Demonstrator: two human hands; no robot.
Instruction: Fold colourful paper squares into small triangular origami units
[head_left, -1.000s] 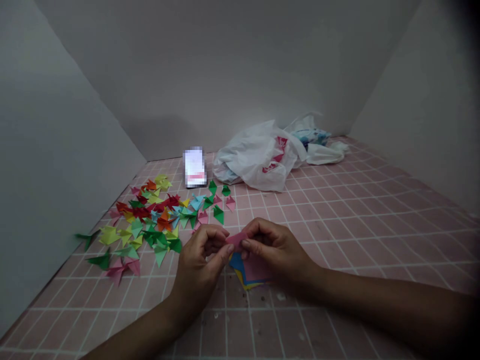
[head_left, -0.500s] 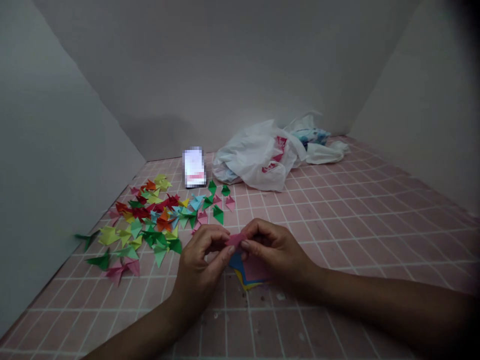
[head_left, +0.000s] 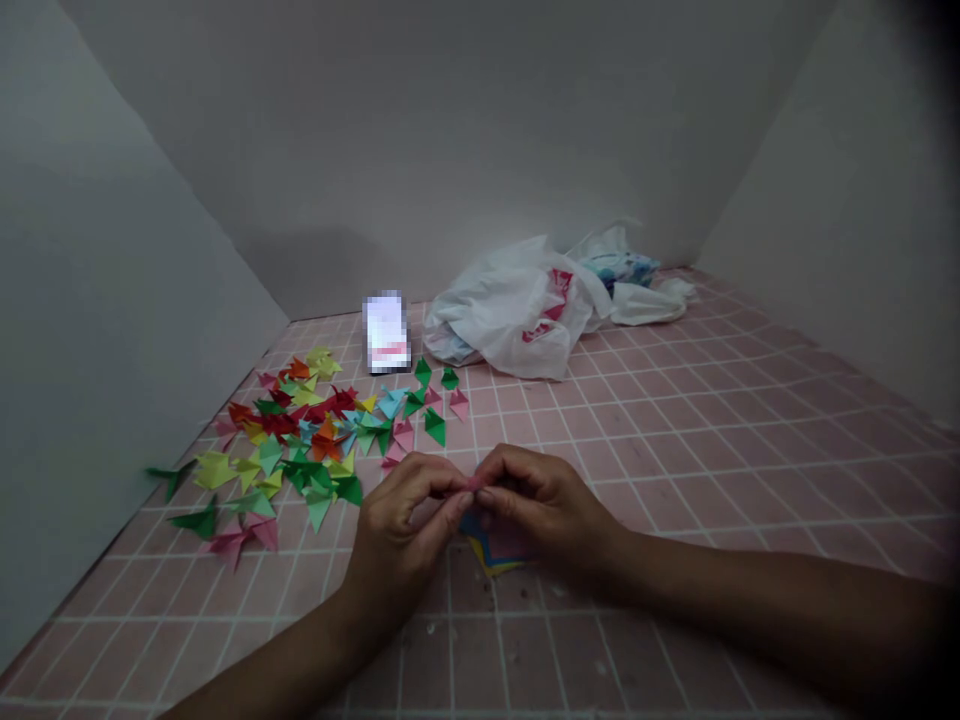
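Observation:
Between the fingertips of both hands is a small piece of folded pink paper, mostly covered by the fingers. My left hand pinches it from the left, thumb against forefinger. From the right, my right hand pinches the same paper, its fingertips close to those of the left. Under and behind the right hand lies a stack of square coloured paper, pink on top with blue and yellow edges showing. To the left spreads a pile of folded paper cranes in red, green, yellow, pink, blue and orange.
A lit phone, its screen blurred, stands behind the cranes. White plastic bags with red print lie crumpled at the back, beside a blue-patterned packet. Pale walls enclose the pink checked surface on three sides.
My fingertips have come closer together and now cover more of the pink paper. The right hand has shifted slightly left and turned inward. Everything else lies as before.

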